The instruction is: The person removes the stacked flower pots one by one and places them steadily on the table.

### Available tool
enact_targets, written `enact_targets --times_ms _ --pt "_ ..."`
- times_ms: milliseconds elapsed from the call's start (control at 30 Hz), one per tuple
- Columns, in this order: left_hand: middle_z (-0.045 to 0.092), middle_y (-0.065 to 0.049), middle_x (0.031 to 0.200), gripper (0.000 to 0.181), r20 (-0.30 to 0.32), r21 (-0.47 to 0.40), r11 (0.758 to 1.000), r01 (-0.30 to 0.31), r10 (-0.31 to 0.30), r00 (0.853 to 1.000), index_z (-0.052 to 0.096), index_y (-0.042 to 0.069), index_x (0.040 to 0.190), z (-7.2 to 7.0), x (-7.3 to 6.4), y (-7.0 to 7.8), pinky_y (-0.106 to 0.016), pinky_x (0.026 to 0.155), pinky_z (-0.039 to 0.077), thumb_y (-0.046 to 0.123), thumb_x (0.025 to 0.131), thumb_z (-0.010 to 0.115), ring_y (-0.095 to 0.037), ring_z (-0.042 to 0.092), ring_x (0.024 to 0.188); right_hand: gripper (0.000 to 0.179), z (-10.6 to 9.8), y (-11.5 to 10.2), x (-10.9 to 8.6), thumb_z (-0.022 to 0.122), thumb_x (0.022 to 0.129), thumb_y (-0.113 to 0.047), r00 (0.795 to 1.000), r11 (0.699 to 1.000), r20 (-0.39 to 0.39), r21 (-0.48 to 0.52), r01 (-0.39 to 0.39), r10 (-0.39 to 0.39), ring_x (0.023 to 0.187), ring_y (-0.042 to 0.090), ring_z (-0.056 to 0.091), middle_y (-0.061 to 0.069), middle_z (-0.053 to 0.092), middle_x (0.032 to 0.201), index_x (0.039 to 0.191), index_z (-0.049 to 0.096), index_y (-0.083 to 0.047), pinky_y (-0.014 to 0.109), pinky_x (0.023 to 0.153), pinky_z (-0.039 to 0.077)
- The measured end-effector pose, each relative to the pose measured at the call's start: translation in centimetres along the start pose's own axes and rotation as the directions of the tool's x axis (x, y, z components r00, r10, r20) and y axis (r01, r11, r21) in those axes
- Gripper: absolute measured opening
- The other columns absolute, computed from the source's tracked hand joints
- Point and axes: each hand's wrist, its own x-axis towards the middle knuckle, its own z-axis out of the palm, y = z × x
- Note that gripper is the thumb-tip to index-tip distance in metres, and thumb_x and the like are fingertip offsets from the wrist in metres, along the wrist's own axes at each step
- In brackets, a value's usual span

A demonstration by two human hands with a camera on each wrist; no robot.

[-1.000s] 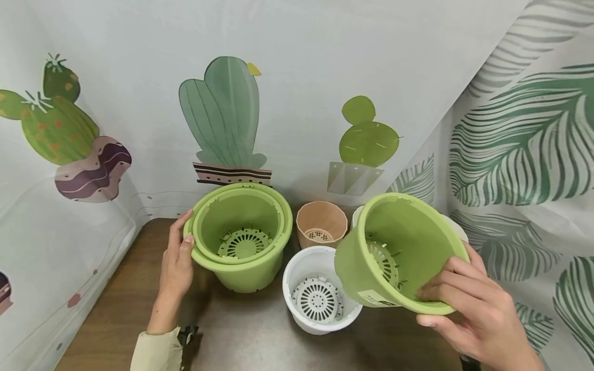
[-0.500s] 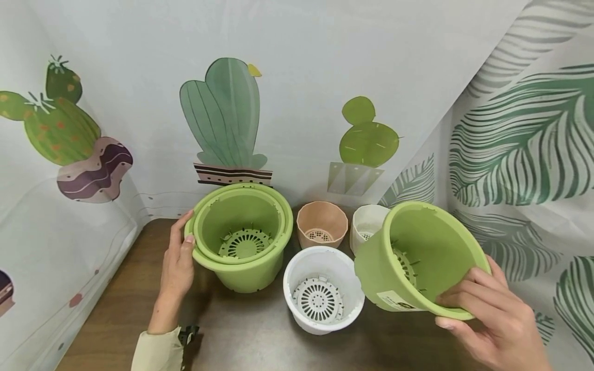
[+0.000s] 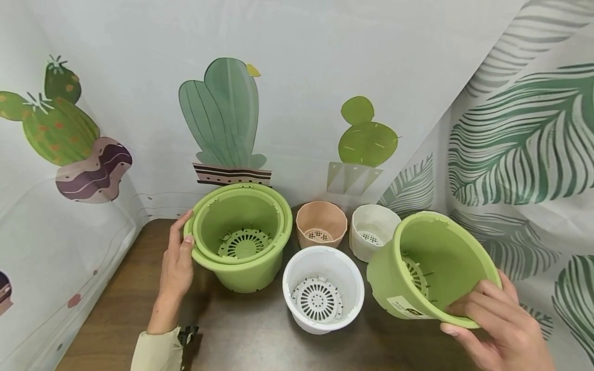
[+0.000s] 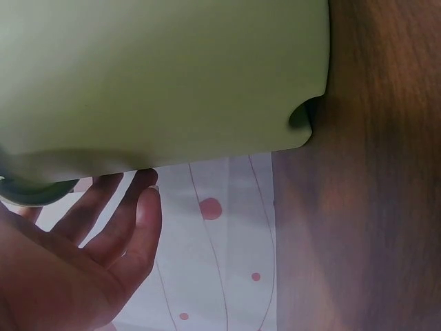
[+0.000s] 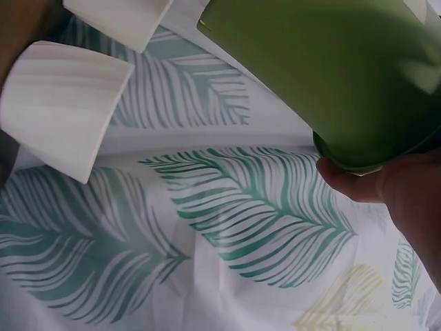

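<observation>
In the head view, my right hand (image 3: 506, 322) grips the rim of a green plastic flower pot (image 3: 394, 281), fingers inside and thumb outside. That pot is tilted, mouth toward the hand, and carries a white label on its side. On the left, my left hand (image 3: 177, 260) touches the outer rim of a green pot (image 3: 246, 275) with another green pot (image 3: 238, 208) nested in it. The left wrist view has my fingers (image 4: 146, 214) against the pot's side. Between the hands a white pot (image 3: 317, 327) with a slotted bottom stands upright.
Behind the white pot, a small peach pot (image 3: 320, 219) and a small cream pot (image 3: 371, 224) stand by the printed cloth backdrop (image 3: 301, 103). Two pale pots, one a white pot (image 5: 62, 103), appear in the right wrist view. Everything stands on a brown wooden table (image 3: 250, 335).
My right hand has carried the tilted green flower pot rightward and slightly down, uncovering the small cream pot behind it. The left hand has stayed at the nested pots' rim.
</observation>
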Motion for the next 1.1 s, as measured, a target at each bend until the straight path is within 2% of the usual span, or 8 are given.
enact_targets --times_ms 267,500,800,933,1100 --pt "0.054 0.002 0.159 0.052 0.003 0.002 1.000 -0.013 0.013 1.000 0.039 0.041 0.164 0.1 0.0 -0.1 -0.041 0.087 0.046 0.029 0.113 0.036 -0.030 0.060 0.102 0.038 0.0 0.0 -2.1 0.074 0.101 -0.038 0.997 0.998 0.058 -0.041 -0.041 0.043 0.078 0.012 0.053 -0.007 0.067 0.073 0.073 0.073 -0.012 0.042 0.120 0.030" --pt "0.054 0.005 0.158 0.052 -0.001 -0.012 1.000 -0.017 0.017 1.000 0.039 0.041 0.163 0.1 0.0 -0.2 -0.036 0.089 0.046 0.028 0.113 0.037 -0.027 0.060 0.103 0.038 0.6 0.3 -4.3 0.073 0.101 -0.043 0.992 0.994 0.098 -0.075 -0.078 0.086 0.080 0.011 0.054 -0.011 0.066 0.076 0.074 0.073 -0.017 0.043 0.121 0.027" --pt "0.050 0.008 0.161 0.052 0.004 -0.011 0.999 -0.035 0.035 0.999 0.039 0.040 0.164 0.1 0.1 0.1 -0.039 0.088 0.045 0.027 0.113 0.037 -0.028 0.058 0.102 0.038 1.3 0.5 -6.6 0.071 0.101 -0.047 0.985 0.988 0.120 -0.104 -0.112 0.124 0.079 0.011 0.055 -0.012 0.066 0.076 0.075 0.074 -0.019 0.044 0.122 0.024" --pt "0.050 0.007 0.161 0.052 0.005 -0.016 0.999 -0.030 0.030 1.000 0.039 0.041 0.164 0.1 0.1 0.0 -0.040 0.089 0.045 0.028 0.113 0.037 -0.028 0.058 0.104 0.036 1.5 0.7 -7.8 0.071 0.101 -0.049 0.978 0.984 0.143 -0.115 -0.137 0.153 0.082 0.011 0.056 -0.013 0.065 0.078 0.077 0.073 -0.022 0.041 0.119 0.024" --pt "0.052 0.004 0.160 0.052 0.005 -0.007 1.000 -0.025 0.025 1.000 0.038 0.041 0.164 0.1 0.0 -0.1 -0.038 0.092 0.045 0.028 0.114 0.036 -0.026 0.059 0.106 0.035 1.8 0.6 -9.0 0.069 0.101 -0.053 0.962 0.970 0.176 -0.158 -0.184 0.211 0.082 0.007 0.054 -0.017 0.062 0.077 0.077 0.071 -0.027 0.043 0.121 0.021"
